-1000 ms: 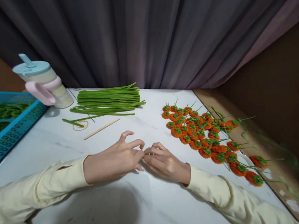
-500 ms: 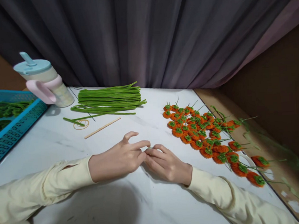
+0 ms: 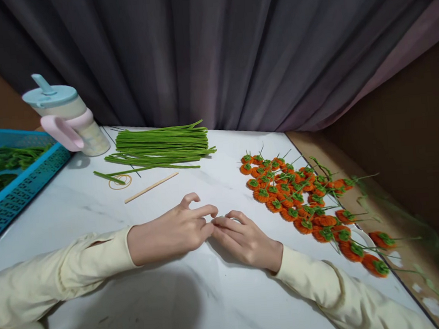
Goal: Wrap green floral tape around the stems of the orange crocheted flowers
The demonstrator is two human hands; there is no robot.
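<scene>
My left hand [image 3: 181, 229] and my right hand [image 3: 242, 239] meet fingertip to fingertip over the white marbled table [image 3: 169, 303]. Both pinch at the same spot, and whatever lies between the fingertips is too small or hidden to make out. The left index finger arches over the pinch, with another finger curled above it. Off to the right of my right hand lie many small orange crocheted persimmons [image 3: 282, 186] with green tops and thin green stems. Beyond my left hand rests a thin wooden stick [image 3: 151, 188].
Green fuzzy stems [image 3: 160, 143] lie in a bundle near the curtain [image 3: 203, 54]. Rubber bands [image 3: 120, 182] lie by a bent stem. A tumbler [image 3: 67, 115] with a pink handle stands at the back left, beside a blue basket [image 3: 27, 187] holding green leafy pieces.
Both hands stay at nearly the same place, fingertips still together. The left hand has shifted very slightly left, and its index finger has bent a little more.
</scene>
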